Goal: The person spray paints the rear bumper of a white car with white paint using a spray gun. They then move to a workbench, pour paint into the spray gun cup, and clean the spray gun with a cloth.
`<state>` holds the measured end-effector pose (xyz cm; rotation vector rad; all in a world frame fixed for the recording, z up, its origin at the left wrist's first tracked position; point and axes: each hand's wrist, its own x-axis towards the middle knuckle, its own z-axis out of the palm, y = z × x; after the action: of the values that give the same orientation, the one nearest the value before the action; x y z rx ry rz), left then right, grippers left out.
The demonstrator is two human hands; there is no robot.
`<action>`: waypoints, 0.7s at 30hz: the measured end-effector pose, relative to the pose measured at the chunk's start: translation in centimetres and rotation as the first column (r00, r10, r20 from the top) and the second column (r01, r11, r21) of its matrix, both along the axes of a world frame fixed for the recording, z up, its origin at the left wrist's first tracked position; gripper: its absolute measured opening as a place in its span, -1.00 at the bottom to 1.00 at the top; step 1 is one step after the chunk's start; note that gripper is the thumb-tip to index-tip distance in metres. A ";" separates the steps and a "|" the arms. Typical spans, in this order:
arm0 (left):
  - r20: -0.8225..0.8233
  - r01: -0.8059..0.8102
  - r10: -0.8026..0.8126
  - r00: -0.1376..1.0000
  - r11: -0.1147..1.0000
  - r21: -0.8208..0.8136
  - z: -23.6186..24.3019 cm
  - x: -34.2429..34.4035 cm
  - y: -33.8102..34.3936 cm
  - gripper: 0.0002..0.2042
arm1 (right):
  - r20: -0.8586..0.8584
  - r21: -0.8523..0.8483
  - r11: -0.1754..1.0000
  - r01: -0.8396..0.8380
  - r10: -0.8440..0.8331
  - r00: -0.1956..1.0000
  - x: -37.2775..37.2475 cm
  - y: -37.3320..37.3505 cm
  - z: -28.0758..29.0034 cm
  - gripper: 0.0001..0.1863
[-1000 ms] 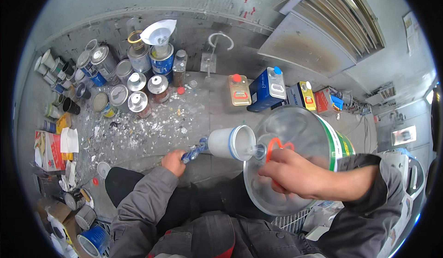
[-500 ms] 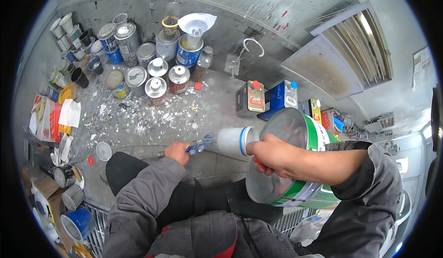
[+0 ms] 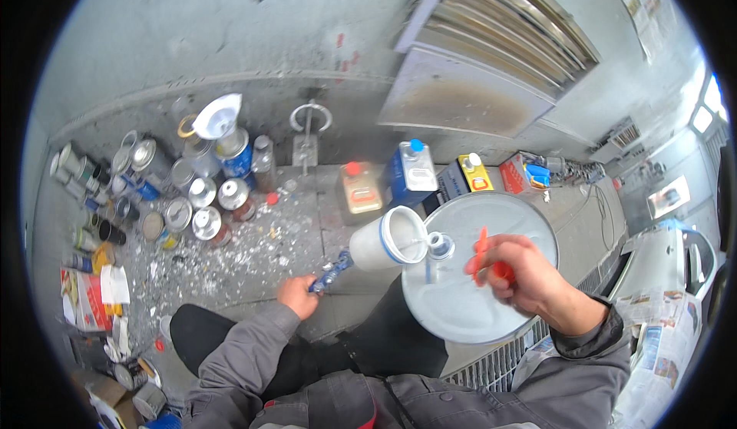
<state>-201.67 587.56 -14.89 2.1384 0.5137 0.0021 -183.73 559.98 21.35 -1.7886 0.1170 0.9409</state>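
My left hand (image 3: 298, 298) is closed round the blue-patterned handle of what looks like a spray gun (image 3: 332, 272). Its translucent white cup (image 3: 376, 246) lies tipped over, the uncapped mouth with a blue ring facing right. Beside that mouth a small clear bottle (image 3: 440, 249), its neck uppermost, is at the left part of a grey drum lid (image 3: 491, 306). Over the lid, clear of cup and bottle, my right hand (image 3: 524, 271) pinches a red plastic cap (image 3: 500, 273) with a slim upright part. The spray gun's far end is hidden by my left hand.
Red-capped (image 3: 361, 192) and blue-capped (image 3: 414, 174) metal cans stand behind the drum, with a yellow can (image 3: 474, 174) beside them. Several paint tins (image 3: 208, 223) crowd the left of the paint-spotted floor. A paper-covered car (image 3: 652, 329) stands at right.
My right hand has drawn away from the cup's mouth to the right with the red cap. The view has shifted right, and the drum's lid and the clear bottle now show.
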 end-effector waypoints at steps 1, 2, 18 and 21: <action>0.040 0.027 -0.021 0.999 0.988 -0.155 0.3 2.0 -1.4 -0.87 | -0.074 0.058 0.984 0.167 -0.163 0.984 1.8 -2.9 -0.4 -0.87; 0.051 0.032 -0.021 0.998 0.975 -0.221 0.5 4.2 -2.7 -0.87 | -0.155 0.140 0.944 0.297 -0.276 0.949 3.8 -5.9 -0.8 -0.85; 0.244 -0.245 0.390 0.888 0.850 -0.466 0.5 4.2 0.0 -0.80 | 0.273 0.227 0.515 0.827 -0.848 0.454 34.2 -27.2 -18.7 -0.84; 0.265 -0.327 0.477 0.838 0.828 -0.455 0.0 1.1 1.9 -0.79 | 0.255 0.261 0.546 0.796 -0.835 0.488 37.5 -28.5 -22.2 -0.81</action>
<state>-200.52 589.49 -14.90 1.5454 0.6760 0.4996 -146.23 531.45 -0.89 -1.4827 0.6295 -0.0944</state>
